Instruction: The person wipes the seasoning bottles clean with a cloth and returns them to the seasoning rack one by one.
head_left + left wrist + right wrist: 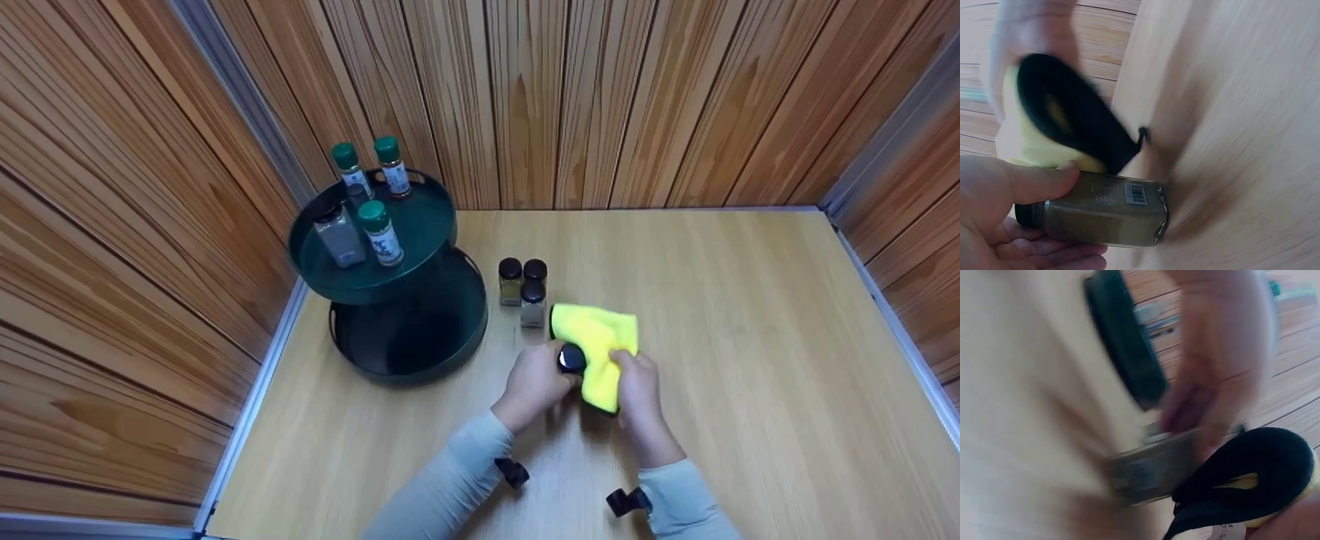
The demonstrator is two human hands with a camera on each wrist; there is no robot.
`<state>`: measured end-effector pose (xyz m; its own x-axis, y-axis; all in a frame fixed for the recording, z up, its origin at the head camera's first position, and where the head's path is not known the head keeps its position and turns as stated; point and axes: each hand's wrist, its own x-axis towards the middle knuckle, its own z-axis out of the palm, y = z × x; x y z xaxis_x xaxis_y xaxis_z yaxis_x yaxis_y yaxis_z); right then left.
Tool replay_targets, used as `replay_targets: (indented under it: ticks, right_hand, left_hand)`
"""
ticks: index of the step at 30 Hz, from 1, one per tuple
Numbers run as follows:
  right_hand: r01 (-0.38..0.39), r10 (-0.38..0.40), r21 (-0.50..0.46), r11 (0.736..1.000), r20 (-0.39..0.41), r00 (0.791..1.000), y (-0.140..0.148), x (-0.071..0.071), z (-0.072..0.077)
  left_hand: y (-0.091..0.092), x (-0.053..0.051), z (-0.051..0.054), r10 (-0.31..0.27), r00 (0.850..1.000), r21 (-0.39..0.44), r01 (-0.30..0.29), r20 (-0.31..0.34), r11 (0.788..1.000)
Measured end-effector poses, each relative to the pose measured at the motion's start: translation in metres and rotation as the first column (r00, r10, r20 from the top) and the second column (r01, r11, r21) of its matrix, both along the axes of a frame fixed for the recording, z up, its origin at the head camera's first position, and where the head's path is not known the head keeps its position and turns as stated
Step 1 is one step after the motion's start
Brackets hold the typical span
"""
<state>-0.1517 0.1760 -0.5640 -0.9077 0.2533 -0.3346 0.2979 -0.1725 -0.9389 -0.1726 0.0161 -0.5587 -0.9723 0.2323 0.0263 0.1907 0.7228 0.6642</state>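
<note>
In the head view my left hand point(537, 384) grips a black-capped jar point(571, 358) near the middle of the table. The left wrist view shows it as a square glass jar point(1106, 216) with brown contents and a barcode label, held between thumb and fingers point(1053, 250). My right hand point(639, 397) pinches a yellow cloth point(600, 341), whose dark underside point(1075, 107) shows folded over in both wrist views. The cloth lies right beside the jar; whether they touch, I cannot tell.
Three black-capped jars point(532, 304) stand together beyond my left hand. To their left is a dark green two-tier round tray point(409, 375), with green-capped bottles point(382, 236) and a clear dark-capped jar point(341, 238) on its upper tier. Wooden walls point(525, 97) enclose the table.
</note>
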Motion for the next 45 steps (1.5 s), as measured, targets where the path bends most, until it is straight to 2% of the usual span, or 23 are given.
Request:
replay_targets:
  ticks: [2,4,6,10,13,17,21,23,26,29,33,37,40,43,45]
  right_hand:
    - [-0.007,0.006,0.01,1.0,0.049,0.999,-0.002,0.0,-0.009]
    - [-0.031,0.03,0.011,0.999,0.077,0.997,-0.002,-0.001,-0.012]
    - [-0.049,0.048,0.013,0.999,0.075,0.996,-0.002,-0.001,-0.007]
    - [-0.061,0.06,0.008,0.998,0.015,0.998,0.0,0.001,0.012]
    - [-0.041,0.041,0.008,0.999,-0.015,0.999,-0.001,0.004,0.016]
    - [-0.021,0.02,0.047,0.999,0.011,1.0,-0.006,0.004,0.001]
    - [-0.044,0.042,0.054,0.998,0.049,0.998,-0.009,0.004,-0.011]
    - [-0.053,0.052,0.037,0.998,0.045,0.998,-0.009,0.004,-0.008]
    - [-0.046,0.046,0.013,0.999,0.014,0.999,-0.007,0.005,0.006]
    - [-0.045,0.045,-0.001,0.999,-0.019,0.999,-0.004,0.005,0.018]
    - [-0.068,0.068,0.0,0.998,-0.035,0.997,0.003,0.004,0.023]
    - [-0.082,0.083,0.021,0.996,-0.046,0.996,0.008,0.003,0.019]
    - [-0.079,0.08,0.03,0.996,-0.05,0.996,0.012,0.004,0.015]
    - [-0.066,0.068,0.047,0.997,-0.05,0.996,0.017,0.006,0.013]
    - [-0.054,0.057,0.062,0.997,-0.054,0.997,0.021,0.007,0.013]
  left_hand:
    - [0.0,0.0,0.001,0.009,1.0,0.001,-0.009,0.023,1.0]
    - [0.0,-0.001,0.0,0.022,0.999,-0.001,-0.022,0.036,1.0]
    - [0.0,0.0,0.0,0.027,0.998,0.009,-0.028,0.053,1.0]
    - [-0.002,0.002,-0.003,0.022,0.997,0.024,-0.024,0.07,0.999]
    - [-0.003,0.003,-0.004,0.013,0.998,0.026,-0.015,0.062,1.0]
    - [-0.004,0.002,-0.002,0.005,0.999,0.01,-0.006,0.048,1.0]
    - [-0.005,0.001,0.002,0.021,0.998,0.005,-0.021,0.057,1.0]
    - [-0.005,0.0,0.003,0.021,0.999,0.005,-0.021,0.043,1.0]
    - [-0.005,-0.001,0.002,0.001,1.0,0.003,-0.001,0.003,1.0]
    - [-0.004,-0.001,0.001,-0.013,1.0,0.016,0.013,-0.007,1.0]
    - [-0.002,-0.001,0.001,-0.028,0.999,0.027,0.027,0.024,0.999]
    - [0.0,-0.004,0.003,-0.065,0.997,0.025,0.064,0.051,0.998]
    - [-0.001,-0.005,0.004,-0.09,0.991,0.052,0.085,0.099,0.995]
    - [0.002,-0.005,0.005,-0.095,0.984,0.088,0.082,0.153,0.993]
    - [0.005,-0.003,0.005,-0.064,0.979,0.097,0.046,0.193,0.994]
